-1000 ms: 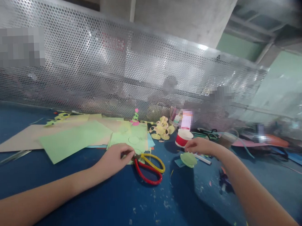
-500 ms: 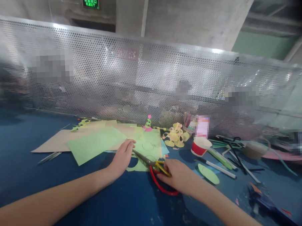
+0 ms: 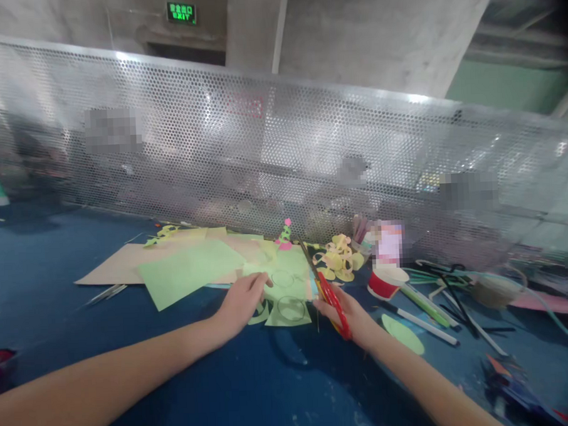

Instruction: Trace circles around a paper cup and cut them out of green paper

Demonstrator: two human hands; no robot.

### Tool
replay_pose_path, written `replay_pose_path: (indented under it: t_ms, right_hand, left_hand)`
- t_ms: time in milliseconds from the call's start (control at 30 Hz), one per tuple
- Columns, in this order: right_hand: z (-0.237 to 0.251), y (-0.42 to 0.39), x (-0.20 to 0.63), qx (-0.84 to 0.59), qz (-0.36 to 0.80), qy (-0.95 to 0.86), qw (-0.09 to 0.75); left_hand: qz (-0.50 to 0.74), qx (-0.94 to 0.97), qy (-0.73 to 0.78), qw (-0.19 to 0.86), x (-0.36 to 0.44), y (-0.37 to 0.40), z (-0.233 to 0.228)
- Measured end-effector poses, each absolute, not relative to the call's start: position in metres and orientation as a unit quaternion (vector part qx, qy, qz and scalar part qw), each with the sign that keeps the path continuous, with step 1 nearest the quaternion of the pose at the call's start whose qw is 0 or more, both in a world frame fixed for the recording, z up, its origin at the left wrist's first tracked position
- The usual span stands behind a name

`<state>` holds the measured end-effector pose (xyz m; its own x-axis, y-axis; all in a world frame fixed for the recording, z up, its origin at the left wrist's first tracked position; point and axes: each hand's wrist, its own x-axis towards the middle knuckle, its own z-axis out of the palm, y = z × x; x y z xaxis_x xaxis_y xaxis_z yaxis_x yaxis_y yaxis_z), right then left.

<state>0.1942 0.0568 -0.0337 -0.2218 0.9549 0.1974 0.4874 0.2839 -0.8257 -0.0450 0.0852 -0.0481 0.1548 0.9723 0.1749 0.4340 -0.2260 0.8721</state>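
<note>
My left hand is closed at the left edge of a light green paper, its fingers bent together over it. Pencil-like circles are drawn on this paper, and its lower part has cut edges. In my right hand are scissors with red and yellow handles. Their blades look closed and point up and away, beside the paper's right edge. A pale green oval cutout lies to the right of that hand.
Larger green and beige sheets lie left. Behind are a small green-and-pink cone and yellow paper loops. Rightward stand a red-and-white cup, markers and pipe cleaners. A perforated metal screen borders the table.
The scissors have come away from the paper, swung upright to the right and closed. My left hand has shifted slightly right along the paper. The whole view has shifted a little.
</note>
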Motion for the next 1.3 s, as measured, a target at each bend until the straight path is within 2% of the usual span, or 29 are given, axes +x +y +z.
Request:
replay_pose_path:
  t_ms: [133, 300, 433, 533, 700, 767, 867, 1033, 1167, 1300]
  right_hand:
    - [-0.042, 0.055, 0.19, -0.493, 0.354, -0.694, 0.387]
    - [-0.039, 0.054, 0.192, -0.493, 0.372, -0.69, 0.378]
    - [-0.04, 0.056, 0.192, -0.491, 0.374, -0.69, 0.378]
    - [-0.043, 0.056, 0.191, -0.491, 0.372, -0.689, 0.381]
    - [-0.044, 0.056, 0.191, -0.492, 0.363, -0.696, 0.376]
    - [-0.044, 0.055, 0.191, -0.492, 0.361, -0.7, 0.371]
    - [-0.044, 0.055, 0.191, -0.488, 0.36, -0.706, 0.366]
    - [-0.046, 0.057, 0.192, -0.488, 0.357, -0.709, 0.363]
    - [-0.049, 0.059, 0.193, -0.496, 0.35, -0.707, 0.363]
    - [-0.051, 0.06, 0.194, -0.503, 0.338, -0.708, 0.363]
  left_hand:
    - [0.423, 0.637, 0.537, 0.356, -0.047, 0.084, -0.047]
    - [0.455, 0.691, 0.522, 0.206, -0.053, 0.086, -0.034]
    - [0.468, 0.686, 0.525, 0.185, -0.062, 0.1, -0.029]
    - [0.421, 0.704, 0.531, 0.215, -0.071, 0.115, -0.03]
    - [0.338, 0.734, 0.572, 0.141, -0.076, 0.124, -0.023]
    - [0.298, 0.742, 0.581, 0.154, -0.073, 0.119, -0.018]
    - [0.259, 0.774, 0.554, 0.164, -0.066, 0.109, -0.012]
    - [0.267, 0.796, 0.535, 0.093, -0.066, 0.11, -0.017]
    - [0.273, 0.843, 0.462, 0.04, -0.078, 0.12, -0.023]
    - [0.193, 0.893, 0.396, 0.095, -0.086, 0.122, -0.026]
